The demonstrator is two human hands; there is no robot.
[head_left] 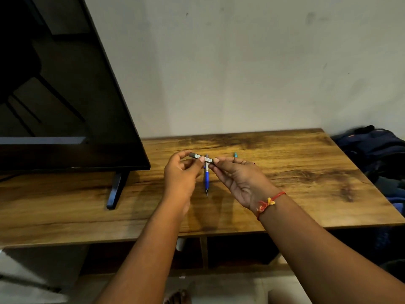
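A short dark grey pen-like stick with a pale label is held level above the wooden table. My left hand pinches its left part between thumb and fingers. My right hand pinches its right end. A blue and silver pen lies on the table just below, tip pointing toward me. A teal pen tip shows behind my right hand; the rest is hidden.
A black flat-screen TV on a black foot fills the left of the table. A dark blue bag lies off the table's right edge. A plain wall stands behind. Open shelves sit under the tabletop.
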